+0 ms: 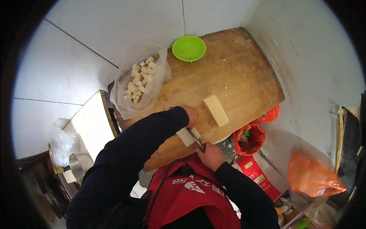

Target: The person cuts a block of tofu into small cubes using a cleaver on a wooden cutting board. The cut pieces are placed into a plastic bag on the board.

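Note:
On the wooden board (240, 77), a knife (196, 138) lies across a pale block, seemingly tofu (186, 137), with a smaller piece on the blade's far side. My right hand (212, 156) grips the knife's handle near the board's front edge. Bent over the board just beyond the block is my left hand (191, 116); its fingers are mostly hidden, so what it touches cannot be told. A larger pale slab (216, 110) rests to the right. Many pale cubes (138, 83) fill an open clear plastic bag (120, 100) at the board's left.
A green plastic bowl (188, 48) stands at the board's back edge, by the wall. Right of the board's front edge are a red bag-lined container (249, 139) and an orange plastic bag (311, 174). A metal pot (80, 164) stands at the lower left.

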